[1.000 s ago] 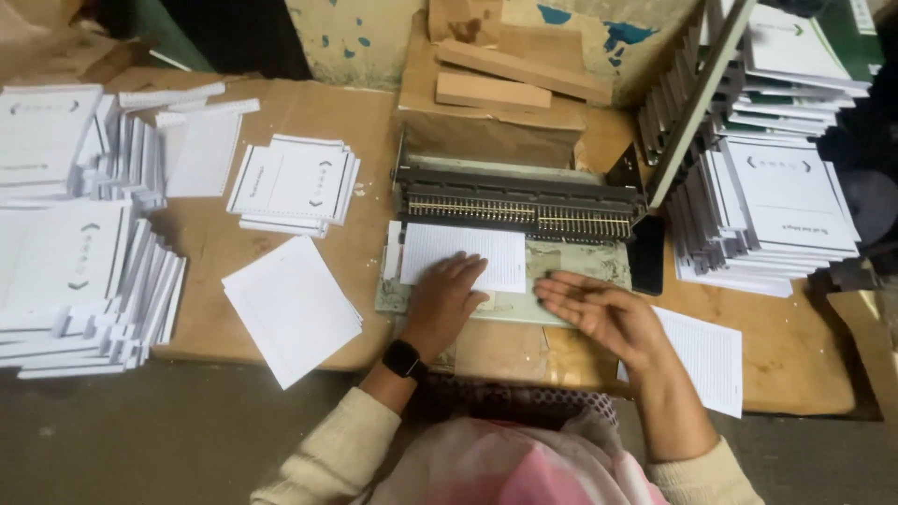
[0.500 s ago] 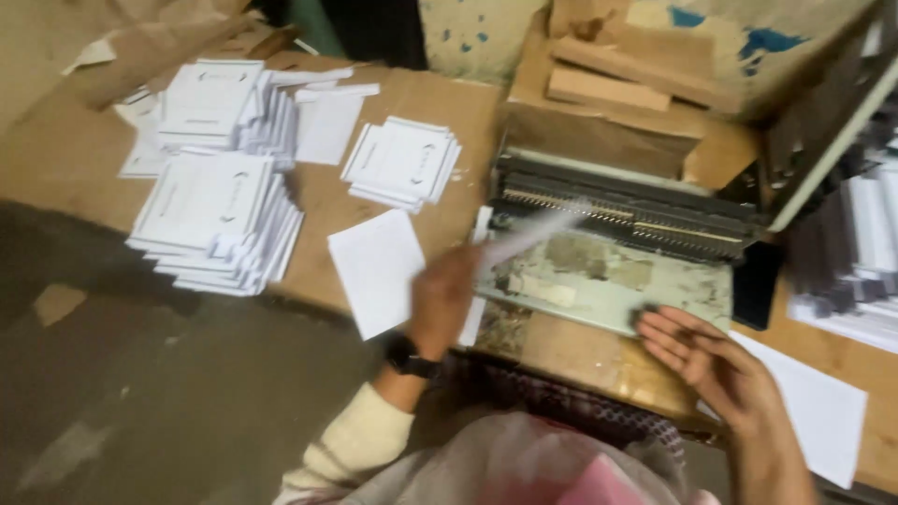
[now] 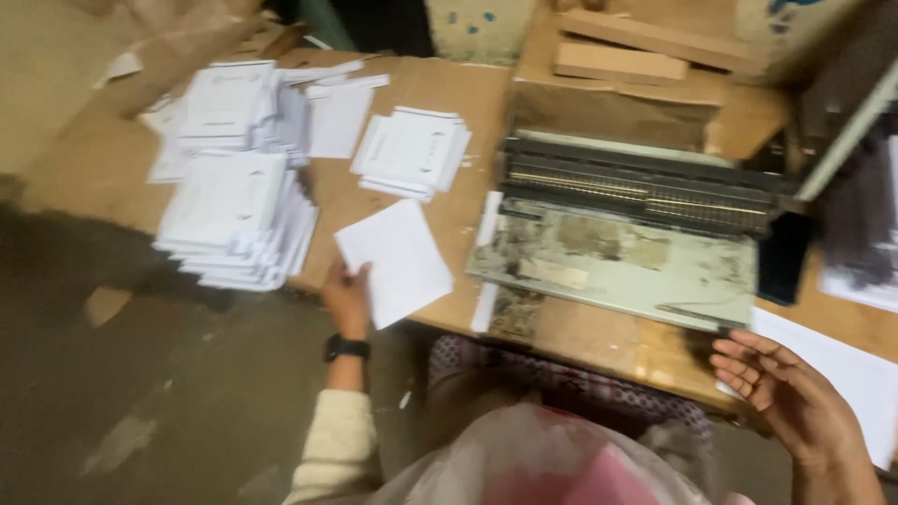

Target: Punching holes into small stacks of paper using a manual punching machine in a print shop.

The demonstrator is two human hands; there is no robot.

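Resting open, palm up, at the near bench point(image 3: 449, 103) edge beside a white sheet point(image 3: 847, 369): the right hand point(image 3: 786, 393). Gripping the near edge of one loose white sheet point(image 3: 393, 262), now laid flat left of the machine rather than lifted off its plate as half a second ago: the left hand point(image 3: 348, 297). Beyond, one punching machine point(image 3: 627, 229), plate now bare. Farther left, three stacks of white booklets point(image 3: 234, 220), with a few single sheets between.
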